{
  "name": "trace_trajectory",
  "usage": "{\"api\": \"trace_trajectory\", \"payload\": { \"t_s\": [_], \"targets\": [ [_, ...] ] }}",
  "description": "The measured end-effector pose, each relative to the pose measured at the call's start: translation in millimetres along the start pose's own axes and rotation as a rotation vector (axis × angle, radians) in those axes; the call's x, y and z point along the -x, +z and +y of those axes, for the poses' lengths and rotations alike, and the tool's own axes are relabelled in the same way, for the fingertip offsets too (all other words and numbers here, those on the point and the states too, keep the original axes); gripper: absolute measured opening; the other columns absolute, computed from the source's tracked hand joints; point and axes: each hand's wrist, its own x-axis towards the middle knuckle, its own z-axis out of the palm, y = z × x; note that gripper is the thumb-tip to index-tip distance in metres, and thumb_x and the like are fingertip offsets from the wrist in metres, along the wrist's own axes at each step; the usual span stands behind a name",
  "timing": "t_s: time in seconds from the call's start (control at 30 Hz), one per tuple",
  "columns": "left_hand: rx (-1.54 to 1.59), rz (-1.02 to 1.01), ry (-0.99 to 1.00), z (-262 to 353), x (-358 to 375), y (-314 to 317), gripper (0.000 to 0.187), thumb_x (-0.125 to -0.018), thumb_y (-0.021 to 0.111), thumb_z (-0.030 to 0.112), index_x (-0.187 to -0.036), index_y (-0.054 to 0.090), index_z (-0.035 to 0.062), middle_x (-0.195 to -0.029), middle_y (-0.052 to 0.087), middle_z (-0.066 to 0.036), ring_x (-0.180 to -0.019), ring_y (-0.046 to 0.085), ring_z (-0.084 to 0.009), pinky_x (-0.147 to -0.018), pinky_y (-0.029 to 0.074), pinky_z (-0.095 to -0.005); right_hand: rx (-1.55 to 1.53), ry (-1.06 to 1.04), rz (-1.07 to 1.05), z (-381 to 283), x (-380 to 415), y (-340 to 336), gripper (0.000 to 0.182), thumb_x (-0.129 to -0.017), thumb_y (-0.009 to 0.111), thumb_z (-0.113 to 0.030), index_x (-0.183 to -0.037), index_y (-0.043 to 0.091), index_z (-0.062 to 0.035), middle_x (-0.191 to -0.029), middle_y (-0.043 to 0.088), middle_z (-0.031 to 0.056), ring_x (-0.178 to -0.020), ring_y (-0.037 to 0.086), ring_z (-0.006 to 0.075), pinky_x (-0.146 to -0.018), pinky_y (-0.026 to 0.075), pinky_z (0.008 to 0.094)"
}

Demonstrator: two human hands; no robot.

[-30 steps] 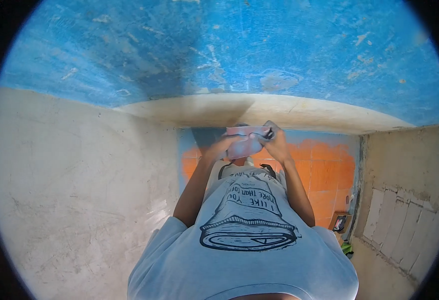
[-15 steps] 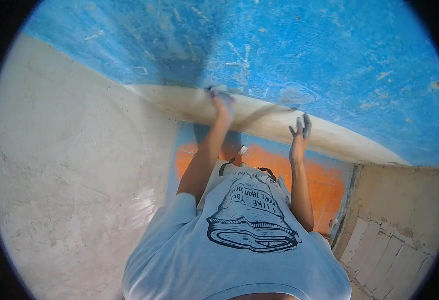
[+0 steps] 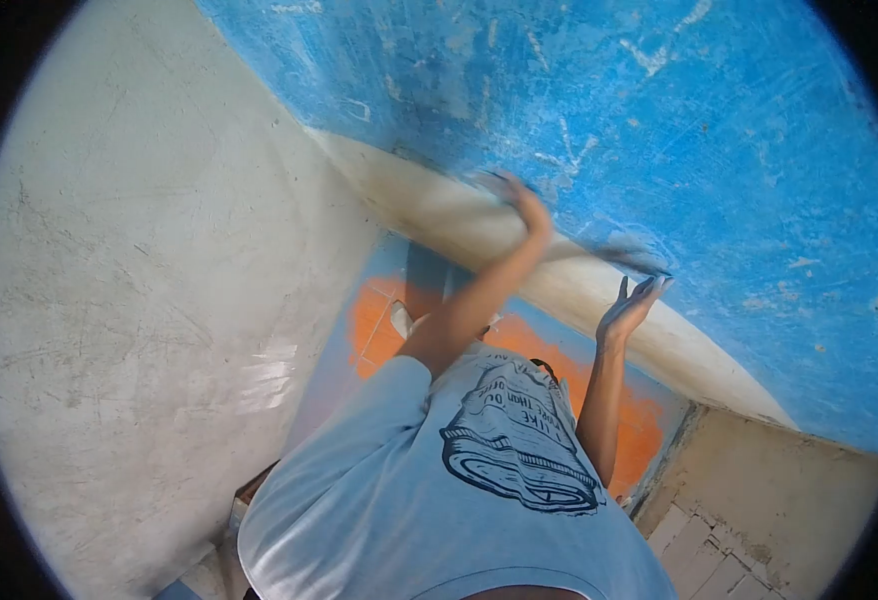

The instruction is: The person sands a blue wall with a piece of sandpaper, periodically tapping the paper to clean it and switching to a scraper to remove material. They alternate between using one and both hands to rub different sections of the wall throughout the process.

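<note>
My left hand [image 3: 511, 192] is at the lower part of the blue painted wall [image 3: 609, 130], by the edge where blue meets a cream band [image 3: 399, 190]. Motion smears its fingers, so anything held there cannot be made out. My right hand [image 3: 635, 308] is raised at the same edge further right, thumb apart and fingers stretched towards the wall. Greyish dust or paint coats its fingertips. The blue surface carries pale scuffs and scratch marks. A shadow falls on the wall near my right hand.
To the left rises a grey plastered wall [image 3: 159, 250]. Below lies a floor with orange paint [image 3: 374, 320] and a blue-grey border. Bare plaster with exposed blocks [image 3: 704, 550] shows at lower right. My printed light T-shirt [image 3: 379, 510] fills the bottom.
My left hand has moved right along the wall's lower edge. My right hand has come up against the wall, its fingers closer together. The view has tilted.
</note>
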Motion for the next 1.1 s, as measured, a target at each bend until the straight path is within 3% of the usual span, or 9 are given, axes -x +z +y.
{"api": "trace_trajectory", "payload": {
  "t_s": [0.13, 0.23, 0.27, 0.33, 0.53, 0.73, 0.9, 0.97, 1.1],
  "targets": [
    [-0.079, -0.302, 0.012, 14.6, 106.6, 4.1, 0.065, -0.112, 0.027, 0.038, -0.162, 0.006, 0.0020, -0.170, 0.001, -0.018, -0.156, 0.010, -0.0316, -0.126, 0.011, -0.0410, -0.052, 0.021, 0.004, -2.5, -11.3, 6.3, 0.085, -0.107, 0.039, -0.055, -0.163, -0.010, -0.0143, -0.171, -0.004, 0.0154, -0.158, -0.004, 0.0283, -0.125, 0.013, 0.0520],
    [0.046, -0.218, -0.005, 4.1, -11.2, -19.8, 0.067, -0.113, 0.024, 0.041, -0.162, 0.002, 0.0013, -0.170, -0.005, -0.019, -0.156, 0.005, -0.0322, -0.127, 0.008, -0.0388, -0.063, 0.033, -0.057, -13.1, -14.6, -8.8, 0.084, -0.106, 0.043, -0.056, -0.165, -0.001, -0.0161, -0.170, 0.010, 0.0081, -0.157, 0.012, 0.0250, -0.125, 0.013, 0.0515],
    [-0.052, -0.140, 0.260, -101.3, -125.9, -38.5, 0.065, -0.113, 0.024, 0.036, -0.161, 0.002, -0.0027, -0.169, -0.006, -0.022, -0.156, 0.003, -0.0348, -0.127, 0.006, -0.0398, -0.067, 0.025, -0.035, -13.4, -9.9, -8.6, 0.082, -0.106, 0.043, -0.055, -0.165, 0.001, -0.0165, -0.169, 0.012, 0.0079, -0.156, 0.013, 0.0249, -0.124, 0.013, 0.0518],
    [0.043, 0.077, 0.256, -18.6, -131.3, -28.5, 0.063, -0.113, 0.023, 0.031, -0.160, 0.002, -0.0050, -0.169, -0.004, -0.024, -0.156, 0.004, -0.0355, -0.128, 0.005, -0.0397, -0.078, 0.005, 0.000, -8.9, -1.8, -2.3, 0.080, -0.106, 0.045, -0.054, -0.165, 0.005, -0.0175, -0.168, 0.016, 0.0073, -0.156, 0.013, 0.0247, -0.124, 0.013, 0.0524],
    [-0.223, -0.362, 0.280, 14.5, 104.9, 16.8, 0.068, -0.112, 0.025, 0.036, -0.160, -0.003, -0.0037, -0.168, -0.010, -0.024, -0.157, -0.001, -0.0330, -0.127, 0.004, -0.0421, -0.163, 0.086, 0.032, 4.7, -3.2, 22.3, 0.082, -0.103, 0.049, -0.055, -0.164, 0.010, -0.0171, -0.166, 0.019, 0.0075, -0.156, 0.012, 0.0253, -0.123, 0.017, 0.0538],
    [-0.085, 0.019, 0.319, 54.8, -133.7, -29.6, 0.072, -0.112, 0.030, 0.042, -0.161, -0.001, -0.0004, -0.168, -0.014, -0.022, -0.157, -0.004, -0.0294, -0.127, 0.005, -0.0454, -0.160, 0.059, -0.052, -6.0, -6.8, -20.2, 0.075, -0.106, 0.043, -0.054, -0.163, 0.020, -0.0120, -0.170, 0.012, 0.0110, -0.157, 0.012, 0.0270, -0.123, 0.021, 0.0531],
    [-0.501, -0.391, 0.724, -13.5, -39.5, 3.7, 0.064, -0.112, 0.027, 0.030, -0.161, 0.005, -0.0047, -0.168, -0.001, -0.028, -0.155, 0.008, -0.0380, -0.126, 0.005, -0.0479, -0.159, 0.108, -0.064, 5.9, 20.2, 24.6, 0.074, -0.107, 0.039, -0.051, -0.164, 0.013, -0.0118, -0.171, 0.004, 0.0104, -0.157, 0.010, 0.0265, -0.124, 0.021, 0.0535],
    [-0.364, -0.384, 0.728, 115.4, 66.5, 11.7, 0.062, -0.113, 0.024, 0.030, -0.159, 0.006, -0.0075, -0.169, 0.000, -0.023, -0.156, 0.001, -0.0346, -0.127, 0.001, -0.0446, -0.175, 0.112, -0.075, 1.6, 26.2, 51.9, 0.073, -0.108, 0.042, -0.047, -0.164, 0.012, -0.0107, -0.170, 0.011, 0.0099, -0.157, 0.010, 0.0262, -0.123, 0.023, 0.0525],
    [-0.520, -0.314, 0.761, 22.4, -117.2, -18.4, 0.060, -0.112, 0.028, 0.024, -0.159, 0.009, -0.0086, -0.167, 0.003, -0.028, -0.156, 0.007, -0.0375, -0.126, 0.004, -0.0452, -0.097, 0.021, -0.036, -8.6, 27.5, 65.8, 0.069, -0.109, 0.041, -0.041, -0.164, 0.012, -0.0093, -0.169, 0.014, 0.0126, -0.157, 0.012, 0.0264, -0.123, 0.027, 0.0505]
  ]
}}
